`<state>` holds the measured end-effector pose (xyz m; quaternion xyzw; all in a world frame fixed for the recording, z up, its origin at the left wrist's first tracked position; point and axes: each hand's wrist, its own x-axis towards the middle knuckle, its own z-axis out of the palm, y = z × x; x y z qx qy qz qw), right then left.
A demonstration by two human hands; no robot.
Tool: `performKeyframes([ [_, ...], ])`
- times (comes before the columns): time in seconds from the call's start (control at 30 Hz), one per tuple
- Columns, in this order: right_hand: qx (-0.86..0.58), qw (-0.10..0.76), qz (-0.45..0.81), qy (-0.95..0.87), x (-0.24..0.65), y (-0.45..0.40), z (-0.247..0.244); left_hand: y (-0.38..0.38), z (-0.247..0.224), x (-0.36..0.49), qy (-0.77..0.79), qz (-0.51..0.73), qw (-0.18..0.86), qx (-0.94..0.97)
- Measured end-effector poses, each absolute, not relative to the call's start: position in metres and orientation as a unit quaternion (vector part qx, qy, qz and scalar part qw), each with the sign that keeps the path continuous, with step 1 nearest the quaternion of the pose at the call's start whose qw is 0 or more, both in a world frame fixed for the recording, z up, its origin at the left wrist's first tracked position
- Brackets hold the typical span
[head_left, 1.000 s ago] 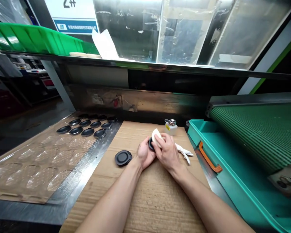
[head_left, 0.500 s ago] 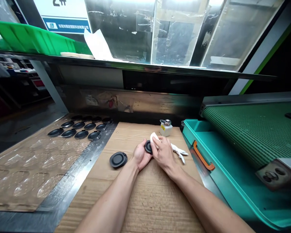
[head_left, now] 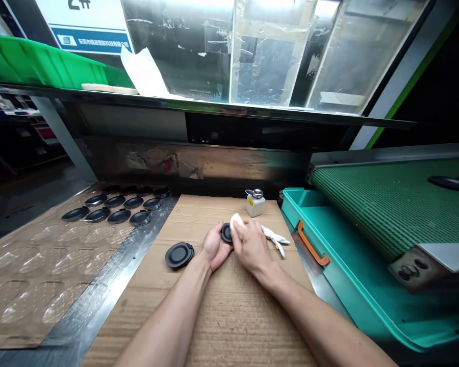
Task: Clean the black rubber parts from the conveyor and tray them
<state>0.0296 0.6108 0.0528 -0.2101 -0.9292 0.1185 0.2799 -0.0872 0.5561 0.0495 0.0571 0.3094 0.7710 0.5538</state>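
Above the cardboard sheet [head_left: 222, 316], my left hand [head_left: 215, 247] holds a round black part [head_left: 226, 233] near its fingertips. Pinched in my right hand [head_left: 252, 245] is a white pad [head_left: 236, 220], held against the right side of that part, which it partly hides. Left of my hands, a small stack of black round parts [head_left: 179, 255] lies on the cardboard. A white bottle with a metal cap [head_left: 255, 203] stands behind my right hand, and a white glove [head_left: 276, 238] lies to the right of it.
On the left, a clear moulded tray [head_left: 57, 260] holds several black round parts [head_left: 119, 216] in its back rows. A teal bin [head_left: 344, 275] with an orange handle sits at the right, beside a green conveyor belt [head_left: 398, 199] carrying a black part [head_left: 450, 183]. A shelf edge [head_left: 222, 106] crosses above.
The view has shifted slightly, moving most things a little left in the picture. The black part on the belt shows more fully. Both hands keep their hold, and the pad sits slightly lower over the part.
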Motion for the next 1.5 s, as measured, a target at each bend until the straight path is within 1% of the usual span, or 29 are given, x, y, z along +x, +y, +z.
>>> performKeyframes([
  [0.1,-0.176,0.276,0.117,-0.938,0.031,0.608,0.054,0.556,0.049,-0.085,0.317,0.76,0.564,0.065],
  [0.2,-0.221,0.279,0.11,-0.928,0.032,0.606,0.054,0.556,0.048,-0.081,0.324,0.766,0.549,0.081],
  [0.33,-0.198,0.272,0.097,-0.937,0.03,0.613,0.054,0.557,0.048,-0.08,0.335,0.754,0.559,0.08],
  [0.47,-0.291,0.267,0.1,-0.913,0.031,0.644,0.053,0.556,0.049,-0.087,0.338,0.758,0.552,0.08],
  [0.6,-0.279,0.271,0.121,-0.913,0.04,0.661,0.046,0.548,0.056,-0.099,0.329,0.788,0.519,0.036],
  [0.73,-0.255,0.221,0.138,-0.931,0.046,0.651,0.042,0.541,0.065,-0.101,0.261,0.8,0.539,0.033],
  [0.83,-0.273,0.189,0.136,-0.933,0.047,0.646,0.045,0.542,0.066,-0.098,0.237,0.801,0.549,0.034],
  [1.1,-0.317,0.177,0.167,-0.917,0.049,0.655,0.048,0.548,0.061,-0.098,0.271,0.816,0.508,0.044],
  [1.17,-0.319,0.19,0.187,-0.91,0.049,0.655,0.053,0.55,0.059,-0.096,0.281,0.819,0.498,0.047],
  [1.3,-0.3,0.283,0.287,-0.865,0.05,0.644,0.067,0.556,0.058,-0.088,0.293,0.823,0.484,0.047],
  [1.43,-0.186,0.285,0.372,-0.863,0.045,0.632,0.07,0.561,0.057,-0.08,0.292,0.812,0.501,0.068],
  [1.5,-0.175,0.298,0.408,-0.845,0.042,0.631,0.066,0.563,0.055,-0.077,0.303,0.8,0.51,0.089],
])
